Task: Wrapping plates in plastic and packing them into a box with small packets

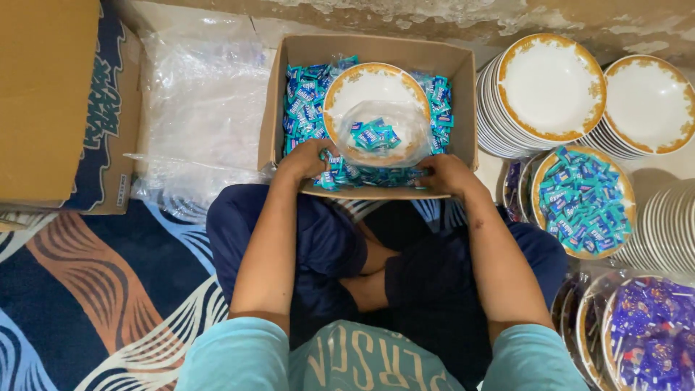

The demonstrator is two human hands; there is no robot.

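A cardboard box (463, 80) in front of my crossed legs is full of small blue-green candy packets (302, 101). On top of them rests a white plate with a gold rim (362, 83), lined with a clear plastic bag (409, 127) that holds a few packets (374, 135). My left hand (304, 159) digs into the packets at the box's near left, fingers closed around some. My right hand (445, 174) grips packets at the near right edge, just below the plate.
Stacks of gold-rimmed white plates (554, 87) stand to the right. One plate is filled with blue-green packets (583, 203), another wrapped one holds purple packets (651, 333). Clear plastic sheeting (203, 101) and a large cardboard box (51, 94) lie to the left on a patterned carpet (108, 289).
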